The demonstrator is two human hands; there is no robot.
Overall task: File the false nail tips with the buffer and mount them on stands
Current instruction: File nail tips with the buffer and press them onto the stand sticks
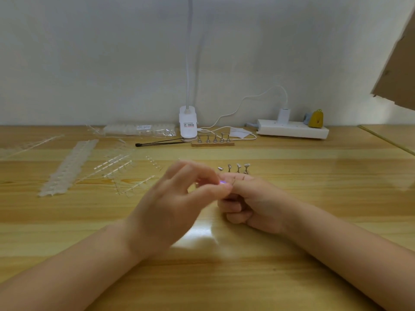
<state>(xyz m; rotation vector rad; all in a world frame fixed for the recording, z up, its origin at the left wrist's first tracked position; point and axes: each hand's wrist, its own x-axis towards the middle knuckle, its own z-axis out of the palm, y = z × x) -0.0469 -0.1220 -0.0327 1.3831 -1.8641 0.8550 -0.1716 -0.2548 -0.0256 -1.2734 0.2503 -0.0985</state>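
Desk (292,254): I see bare wood nearest me, its right edge angling off. Clear bag (139,129) of nail tips at the back wall. Loose tip strips (67,167) at left. Left hand (170,207) and right hand (253,203) meet mid-desk, both pinching something small, too blurred to name. Stands (238,168) just beyond.

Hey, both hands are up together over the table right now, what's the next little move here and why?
Probably finish seating the tip on the stand, then set it in the row just beyond the hands. The left hand pinches something small against the right hand, whose fingers are curled; what they hold is too blurred to tell. The row has three upright stands with tips and one lying down.
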